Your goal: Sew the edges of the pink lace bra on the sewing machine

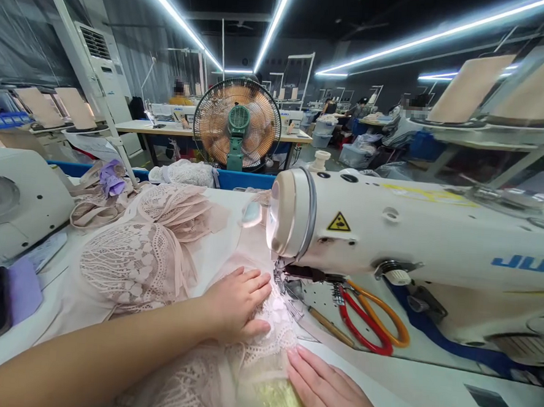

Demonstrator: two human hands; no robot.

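Pale pink lace [281, 321] lies on the white table [426, 397], its far end right by the needle area of the sewing machine [377, 216]. Across it goes the left hand [241, 303], palm down, fingers extended, resting on top without a grasp. At the near right edge, the right hand [328, 385]: flat, unclenched, fingertips touching the fabric. Beneath the machine's arm, a red handle [365, 329] and an orange handle [400, 328], side by side. Over left, lace cups [125, 262]; beyond the table, a big fan [239, 118].
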